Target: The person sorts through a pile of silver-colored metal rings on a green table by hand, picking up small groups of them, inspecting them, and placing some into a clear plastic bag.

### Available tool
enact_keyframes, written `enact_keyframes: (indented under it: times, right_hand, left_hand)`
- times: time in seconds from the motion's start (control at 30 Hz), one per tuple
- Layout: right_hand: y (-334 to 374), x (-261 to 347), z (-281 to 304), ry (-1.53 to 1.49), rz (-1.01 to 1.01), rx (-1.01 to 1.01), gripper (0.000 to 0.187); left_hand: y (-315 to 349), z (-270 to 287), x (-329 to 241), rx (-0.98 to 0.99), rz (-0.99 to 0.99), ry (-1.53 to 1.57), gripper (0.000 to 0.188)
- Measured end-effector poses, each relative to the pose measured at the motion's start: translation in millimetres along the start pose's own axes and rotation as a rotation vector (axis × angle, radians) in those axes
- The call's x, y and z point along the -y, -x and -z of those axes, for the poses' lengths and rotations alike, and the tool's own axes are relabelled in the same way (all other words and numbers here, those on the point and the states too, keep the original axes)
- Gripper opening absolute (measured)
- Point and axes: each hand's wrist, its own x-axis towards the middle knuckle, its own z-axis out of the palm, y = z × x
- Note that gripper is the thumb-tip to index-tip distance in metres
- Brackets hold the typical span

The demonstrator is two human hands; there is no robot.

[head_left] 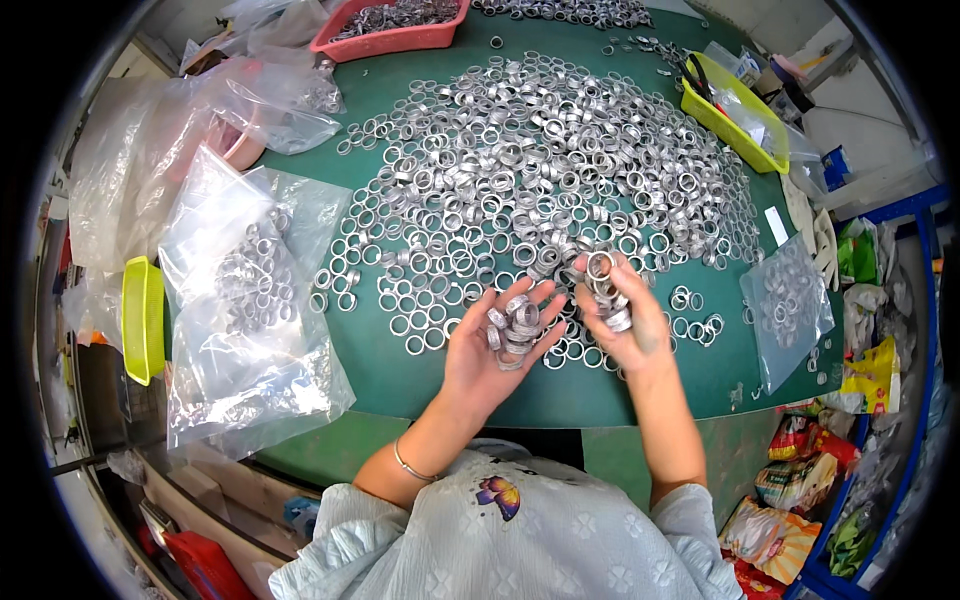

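My left hand (pixel 478 362) is turned palm up with its fingers curved, cradling a small heap of silver metal rings (pixel 516 326). Close beside it, my right hand (pixel 640 335) grips several more rings (pixel 602 270) between thumb and fingers; some of these are partly hidden by the fingers. Both hands are over the near edge of a broad pile of similar rings (pixel 560 150) spread across the green table (pixel 390 385). Toward the pile's middle the rings lie heaped on each other, while at its left and front edges they lie flat and more scattered.
Clear plastic bags with rings lie at left (pixel 255 330) and right (pixel 788 310). A pink tray (pixel 390 38) of metal pieces stands at the back. Yellow-green baskets sit at the far right (pixel 735 125) and left edge (pixel 143 320). Packets fill a blue shelf (pixel 925 330) at right.
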Motion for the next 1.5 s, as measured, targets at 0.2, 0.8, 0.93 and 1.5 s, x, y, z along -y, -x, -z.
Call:
enact_keyframes:
  times: [0.2,0.8,0.93,1.5]
  right_hand:
    - [26.9,-81.7,-22.1,0.746,0.933,-0.212,0.024]
    - [60.9,-134.9,-68.1,1.676,1.012,0.076,0.033]
    - [34.0,-135.2,-64.9,1.747,0.996,0.017,0.032]
    - [49.1,-86.7,-3.2,1.157,0.71,-0.342,0.019]
  left_hand:
    - [14.5,2.4,48.5,-0.065,-0.202,-0.078,0.037]
    - [61.6,51.7,17.9,0.194,-0.172,-0.047,0.041]
    - [50.0,41.5,-4.6,0.055,-0.222,-0.142,0.038]
    - [56.5,23.1,-7.1,-0.034,-0.052,0.287,0.022]
